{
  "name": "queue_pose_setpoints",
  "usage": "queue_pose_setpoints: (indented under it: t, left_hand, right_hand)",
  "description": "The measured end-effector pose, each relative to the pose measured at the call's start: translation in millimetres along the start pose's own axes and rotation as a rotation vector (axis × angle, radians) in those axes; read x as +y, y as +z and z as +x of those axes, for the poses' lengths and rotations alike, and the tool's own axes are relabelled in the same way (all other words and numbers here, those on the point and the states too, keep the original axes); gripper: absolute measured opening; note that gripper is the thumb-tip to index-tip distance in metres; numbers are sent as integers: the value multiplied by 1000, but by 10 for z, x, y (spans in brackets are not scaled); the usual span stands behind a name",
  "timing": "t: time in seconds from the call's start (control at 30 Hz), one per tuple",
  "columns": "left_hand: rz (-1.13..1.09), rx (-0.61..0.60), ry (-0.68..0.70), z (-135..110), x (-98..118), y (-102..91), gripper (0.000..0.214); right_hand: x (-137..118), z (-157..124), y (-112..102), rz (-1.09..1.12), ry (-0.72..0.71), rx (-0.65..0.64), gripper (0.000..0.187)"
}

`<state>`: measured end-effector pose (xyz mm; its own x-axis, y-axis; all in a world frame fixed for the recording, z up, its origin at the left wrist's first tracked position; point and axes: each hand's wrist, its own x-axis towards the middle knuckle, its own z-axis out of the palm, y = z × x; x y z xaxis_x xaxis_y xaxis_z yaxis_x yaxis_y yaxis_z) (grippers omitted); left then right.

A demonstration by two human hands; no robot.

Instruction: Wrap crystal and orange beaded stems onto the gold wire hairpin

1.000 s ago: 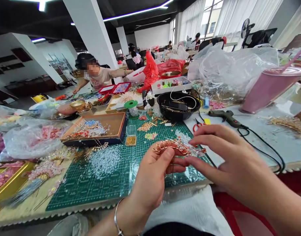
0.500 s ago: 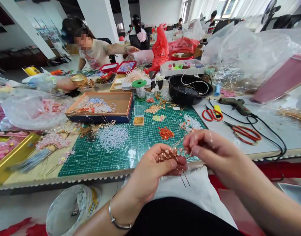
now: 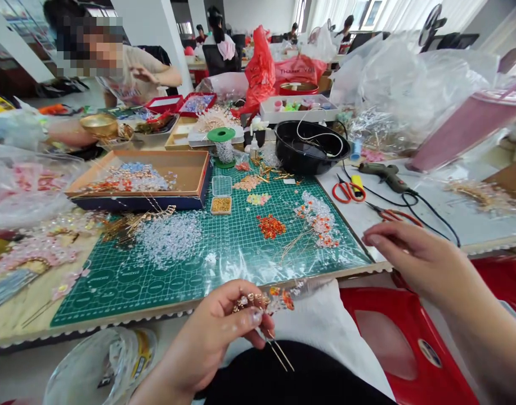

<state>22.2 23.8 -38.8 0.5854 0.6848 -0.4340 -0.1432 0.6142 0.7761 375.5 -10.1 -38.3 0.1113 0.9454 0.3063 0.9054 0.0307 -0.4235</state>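
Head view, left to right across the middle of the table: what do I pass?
Brown shallow tray of beads → small clear box of gold beads → pile of orange-red beads → red-handled scissors → dark green glue gun.

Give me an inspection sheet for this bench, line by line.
Surface: green cutting mat on a table.
Job's things: beaded hairpin, prongs pointing down.
Clutter: wooden tray, black bowl, red scissors, clear bead pile.
Grippers: left hand pinches the hairpin; right hand open, holding nothing.
Cables: glue gun cord trails along the table.
Surroundings: a co-worker across the table, plastic bags.
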Motion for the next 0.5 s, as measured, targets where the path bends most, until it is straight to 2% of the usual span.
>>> queue_pose_setpoints:
  t: [0.1, 0.23, 0.4, 0.5]
  left_hand:
    - [-30, 35, -23, 2, 45, 82, 23]
    - [-19, 65, -47, 26, 70, 198, 23]
    - [0, 94, -69, 63, 48, 206, 22]
    - [-2, 67, -67, 107, 10, 186, 25]
  right_hand:
    - [233, 362, 86, -49, -91, -47, 23]
    - [242, 745, 276, -85, -291, -179, 23]
    - [79, 923, 385, -151, -447, -274, 22]
    - [-3, 948, 466, -190, -534, -326, 24]
